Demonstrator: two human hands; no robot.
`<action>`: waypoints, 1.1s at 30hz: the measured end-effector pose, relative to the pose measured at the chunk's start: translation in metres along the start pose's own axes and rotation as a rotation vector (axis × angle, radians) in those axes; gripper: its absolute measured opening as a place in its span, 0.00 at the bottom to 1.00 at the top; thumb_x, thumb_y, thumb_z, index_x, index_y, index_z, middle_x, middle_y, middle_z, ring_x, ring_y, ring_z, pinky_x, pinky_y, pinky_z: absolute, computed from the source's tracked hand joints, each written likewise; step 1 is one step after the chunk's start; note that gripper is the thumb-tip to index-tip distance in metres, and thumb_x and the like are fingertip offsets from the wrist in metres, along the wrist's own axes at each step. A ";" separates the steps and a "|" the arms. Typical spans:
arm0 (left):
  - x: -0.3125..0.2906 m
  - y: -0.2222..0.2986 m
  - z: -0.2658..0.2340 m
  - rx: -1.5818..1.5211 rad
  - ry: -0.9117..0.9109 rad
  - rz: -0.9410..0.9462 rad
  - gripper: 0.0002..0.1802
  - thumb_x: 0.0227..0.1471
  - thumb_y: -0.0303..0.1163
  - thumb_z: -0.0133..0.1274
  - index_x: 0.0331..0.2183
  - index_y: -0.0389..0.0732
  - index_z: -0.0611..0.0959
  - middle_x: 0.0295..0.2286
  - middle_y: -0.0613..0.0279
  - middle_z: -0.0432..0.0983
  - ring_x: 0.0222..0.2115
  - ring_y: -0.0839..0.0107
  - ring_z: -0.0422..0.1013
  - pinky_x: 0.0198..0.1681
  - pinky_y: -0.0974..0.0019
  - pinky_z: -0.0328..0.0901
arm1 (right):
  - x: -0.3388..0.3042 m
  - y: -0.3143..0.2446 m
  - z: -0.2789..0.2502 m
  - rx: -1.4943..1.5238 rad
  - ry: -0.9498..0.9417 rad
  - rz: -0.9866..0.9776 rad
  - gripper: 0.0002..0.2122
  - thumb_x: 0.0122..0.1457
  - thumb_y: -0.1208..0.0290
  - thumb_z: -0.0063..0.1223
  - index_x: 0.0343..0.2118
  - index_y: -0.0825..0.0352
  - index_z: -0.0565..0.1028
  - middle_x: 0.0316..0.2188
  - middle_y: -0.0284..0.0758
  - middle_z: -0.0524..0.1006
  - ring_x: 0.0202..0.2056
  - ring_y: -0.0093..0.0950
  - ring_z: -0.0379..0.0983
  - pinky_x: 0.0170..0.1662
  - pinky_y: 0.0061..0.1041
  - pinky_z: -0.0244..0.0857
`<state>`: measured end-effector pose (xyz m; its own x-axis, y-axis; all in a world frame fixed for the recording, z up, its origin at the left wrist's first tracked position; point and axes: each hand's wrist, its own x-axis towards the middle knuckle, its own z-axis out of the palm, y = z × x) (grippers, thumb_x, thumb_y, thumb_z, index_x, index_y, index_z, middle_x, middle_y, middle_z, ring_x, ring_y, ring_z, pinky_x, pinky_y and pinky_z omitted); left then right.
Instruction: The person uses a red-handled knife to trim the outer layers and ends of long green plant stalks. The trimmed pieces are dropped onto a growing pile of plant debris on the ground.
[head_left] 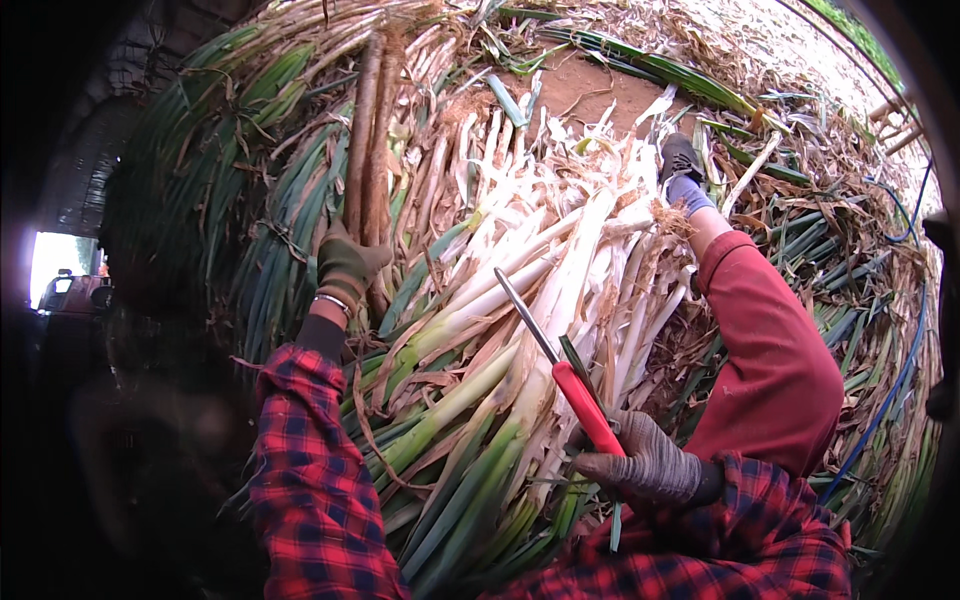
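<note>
Long-stemmed leeks, pale at the root ends (590,220) and green at the leaves (465,500), lie in a thick heap before me. At the left, my left hand (348,262), in an olive glove, is closed at the lower end of two brown wooden sticks (368,130); its fingertips are partly hidden. My right hand (640,458), in a grey knitted glove, grips a red-handled knife (588,408). The blade points up and left above the leeks. A narrow green leaf strip (578,365) runs beside the handle.
My red-trousered leg (765,350) is bent at the right, its dark shoe (680,160) against the root ends. More leeks (215,180) are piled at the far left. Dry leaves (850,200) and a blue cord (900,375) lie at the right. Bare brown soil (590,90) shows at the back.
</note>
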<state>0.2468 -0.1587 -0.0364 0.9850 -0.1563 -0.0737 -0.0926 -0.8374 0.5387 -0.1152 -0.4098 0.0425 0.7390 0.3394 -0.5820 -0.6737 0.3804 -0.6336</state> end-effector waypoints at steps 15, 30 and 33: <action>-0.148 0.108 -0.190 0.256 0.433 0.503 0.25 0.30 0.27 0.56 0.37 0.32 0.76 0.24 0.62 0.70 0.22 0.70 0.65 0.28 0.66 0.66 | -0.025 0.019 0.004 -0.033 -0.073 -0.342 0.18 0.55 0.52 0.57 0.27 0.63 0.69 0.11 0.25 0.63 0.11 0.16 0.60 0.14 0.18 0.54; -0.180 0.311 -0.262 0.711 -0.061 0.434 0.14 0.36 0.33 0.52 0.30 0.35 0.78 0.21 0.53 0.74 0.22 0.61 0.71 0.27 0.62 0.66 | -0.065 0.053 -0.004 0.126 0.180 -0.367 0.18 0.52 0.51 0.60 0.29 0.62 0.71 0.12 0.24 0.64 0.10 0.17 0.60 0.12 0.19 0.56; -0.188 0.261 -0.141 0.593 -0.311 0.429 0.17 0.36 0.36 0.51 0.31 0.37 0.81 0.24 0.49 0.77 0.26 0.60 0.74 0.30 0.61 0.68 | -0.080 0.068 0.000 0.095 0.329 -0.377 0.19 0.52 0.51 0.60 0.27 0.63 0.70 0.12 0.26 0.65 0.10 0.18 0.61 0.12 0.19 0.57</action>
<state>0.0578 -0.2743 0.2367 0.7680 -0.5943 -0.2389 -0.6029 -0.7966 0.0434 -0.2202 -0.4110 0.0454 0.8793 -0.1199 -0.4608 -0.3453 0.5059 -0.7905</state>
